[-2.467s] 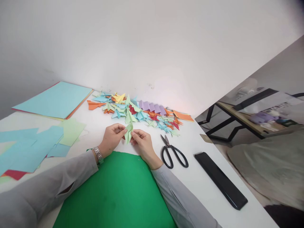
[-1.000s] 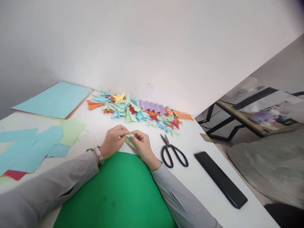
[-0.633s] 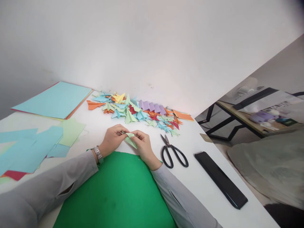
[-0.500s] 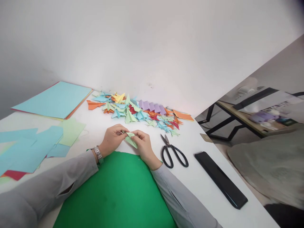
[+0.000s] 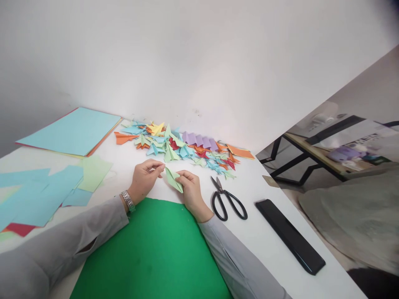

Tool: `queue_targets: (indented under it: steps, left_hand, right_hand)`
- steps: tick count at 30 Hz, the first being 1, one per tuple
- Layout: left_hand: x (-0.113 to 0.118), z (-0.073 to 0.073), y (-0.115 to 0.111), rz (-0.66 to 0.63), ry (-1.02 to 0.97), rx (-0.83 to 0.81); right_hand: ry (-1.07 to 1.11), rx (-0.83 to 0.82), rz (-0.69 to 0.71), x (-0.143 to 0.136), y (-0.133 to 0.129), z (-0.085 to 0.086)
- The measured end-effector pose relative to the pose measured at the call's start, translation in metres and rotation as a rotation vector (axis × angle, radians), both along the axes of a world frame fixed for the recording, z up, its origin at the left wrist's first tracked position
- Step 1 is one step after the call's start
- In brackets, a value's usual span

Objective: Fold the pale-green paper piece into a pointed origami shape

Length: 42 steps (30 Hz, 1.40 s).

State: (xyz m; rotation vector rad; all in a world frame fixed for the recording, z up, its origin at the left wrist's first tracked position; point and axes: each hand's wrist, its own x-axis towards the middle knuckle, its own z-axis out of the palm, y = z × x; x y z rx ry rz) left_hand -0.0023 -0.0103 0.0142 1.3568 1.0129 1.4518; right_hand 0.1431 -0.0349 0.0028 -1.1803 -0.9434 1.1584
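Observation:
A folded piece of pale green paper (image 5: 173, 180) is pinched between the thumb and fingers of my right hand (image 5: 190, 189), above the far edge of a green sheet (image 5: 149, 249). Its pointed top end leans left. Just left of that tip is my left hand (image 5: 146, 179), thumb and index finger pressed together, with nothing visible between them. Whether its fingertips still brush the paper I cannot tell. Beyond both hands lies a heap of small folded paper planes (image 5: 171, 154) in several colours.
Black-handled scissors (image 5: 221, 195) lie right of my right hand, blades pointing away. Farther right is a long black case (image 5: 289, 236). Loose coloured paper pieces (image 5: 46, 193) spread at the left, with a stack of large sheets (image 5: 71, 131) behind. A wall (image 5: 187, 62) rises behind the table.
My left fingers have come off the folded paper and shifted slightly up and left. The paper stays in my right hand, now turned more upright and showing more of its surface.

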Motion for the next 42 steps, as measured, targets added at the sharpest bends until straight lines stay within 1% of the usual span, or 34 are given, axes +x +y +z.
queue_targets:
  steps: [3,6,10,16,23,28,30,35,39,42]
  left_hand:
    - [-0.0001,0.0021,-0.0013,-0.001,-0.046,-0.041]
    - [0.0002,0.0029,-0.0042,-0.064,-0.106,-0.047]
    - [0.0017,0.001,-0.0061,-0.123,-0.058,0.006]
    - [0.003,-0.0009,-0.0039,-0.114,0.02,0.041]
    - [0.0003,-0.0009,-0.0006,-0.083,0.091,-0.048]
    - [0.0006,-0.0007,-0.0008,-0.093,0.079,-0.07]
    - [0.0009,-0.0009,-0.0013,-0.092,0.071,-0.053]
    - [0.0015,-0.003,-0.0019,-0.073,0.068,0.062]
    - [0.0014,-0.003,-0.0034,-0.076,0.129,0.134]
    - [0.0009,-0.0024,-0.0046,-0.066,0.183,0.19]
  right_hand:
    - [-0.014,0.016,-0.017,-0.0004,-0.0007,0.0006]
    - [-0.04,0.032,-0.013,-0.0006,-0.001,0.0012]
    - [-0.05,0.054,-0.003,-0.0006,-0.0009,0.0007]
    - [-0.096,0.071,0.05,-0.0008,-0.0007,-0.0008]
    - [-0.095,0.078,0.097,-0.0023,0.0004,0.0004]
    - [-0.104,0.07,0.103,-0.003,0.0005,-0.0001]
    - [-0.089,0.056,0.099,-0.0027,0.0004,-0.0008]
    - [-0.097,0.044,0.082,-0.0014,-0.0009,0.0005]
    - [-0.095,0.028,0.04,-0.0006,-0.0012,0.0023]
    - [-0.069,0.016,0.049,-0.0006,-0.0003,0.002]
